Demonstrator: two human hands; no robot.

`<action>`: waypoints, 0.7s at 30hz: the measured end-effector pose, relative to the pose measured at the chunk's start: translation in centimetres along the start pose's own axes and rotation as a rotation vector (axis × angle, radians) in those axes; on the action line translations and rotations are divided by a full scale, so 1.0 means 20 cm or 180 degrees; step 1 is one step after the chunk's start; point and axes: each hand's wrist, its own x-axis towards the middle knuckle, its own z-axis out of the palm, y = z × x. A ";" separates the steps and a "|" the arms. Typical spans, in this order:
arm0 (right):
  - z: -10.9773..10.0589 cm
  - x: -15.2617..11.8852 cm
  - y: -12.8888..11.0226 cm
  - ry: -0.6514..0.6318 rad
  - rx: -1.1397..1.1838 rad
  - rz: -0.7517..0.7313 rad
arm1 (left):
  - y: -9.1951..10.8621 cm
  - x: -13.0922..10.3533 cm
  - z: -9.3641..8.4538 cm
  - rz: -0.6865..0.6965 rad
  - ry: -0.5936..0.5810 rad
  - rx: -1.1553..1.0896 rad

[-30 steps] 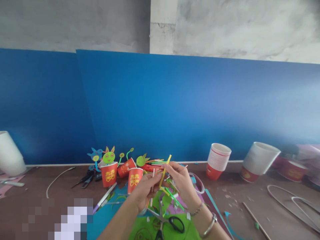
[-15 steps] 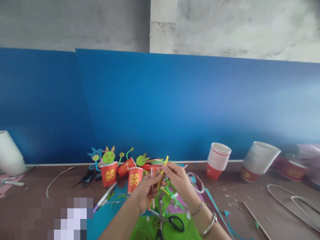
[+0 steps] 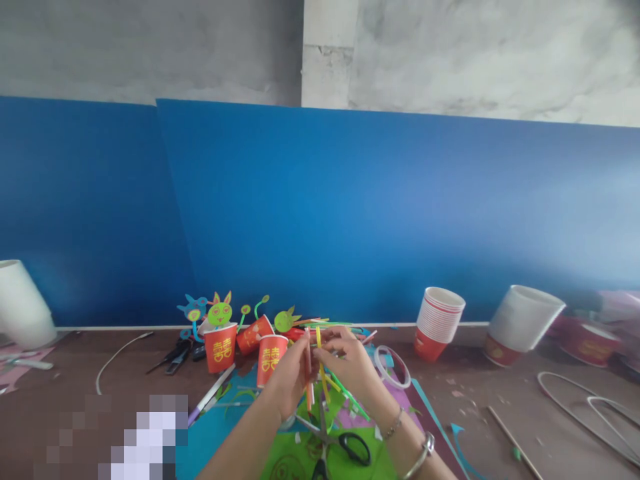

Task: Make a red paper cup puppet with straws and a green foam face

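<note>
Over the heap of craft pieces, my left hand (image 3: 287, 380) is closed on orange and pale straws (image 3: 308, 373) that stand nearly upright. Close beside it, my right hand (image 3: 353, 363) pinches a yellow straw (image 3: 322, 377); its fingertips are partly hidden. Below both hands, scissors (image 3: 324, 440) with black handles lie spread on green paper (image 3: 285, 443). More green and yellow straws (image 3: 353, 397) lie under my right hand. Left of my hands stands a red paper cup (image 3: 271, 360) with gold characters.
Another red cup (image 3: 221, 350) holds a green paper animal face (image 3: 220, 313). A tape roll (image 3: 393, 367) rests right of my hands. Stacked paper cups (image 3: 439, 320) and a wrapped cup stack (image 3: 523, 320) stand farther right. A stick (image 3: 513, 437) and a white cable (image 3: 565, 393) lie on the table.
The yellow straw has gone from slanted to nearly upright, shifting left and lower. My left hand has turned more upright with its straws, and my right fingers have moved down.
</note>
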 end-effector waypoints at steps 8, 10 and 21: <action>0.05 -0.01 0.07 0.0204 -0.0410 -0.0152 | -0.05 -0.01 0.04 0.0635 0.0055 -0.0225; 0.05 -0.01 0.06 0.0187 -0.0397 -0.0160 | -0.06 -0.01 0.05 0.0648 0.0071 -0.0200; 0.06 0.00 0.11 0.0272 -0.0214 -0.0182 | -0.05 -0.05 0.08 0.0404 0.0163 -0.0376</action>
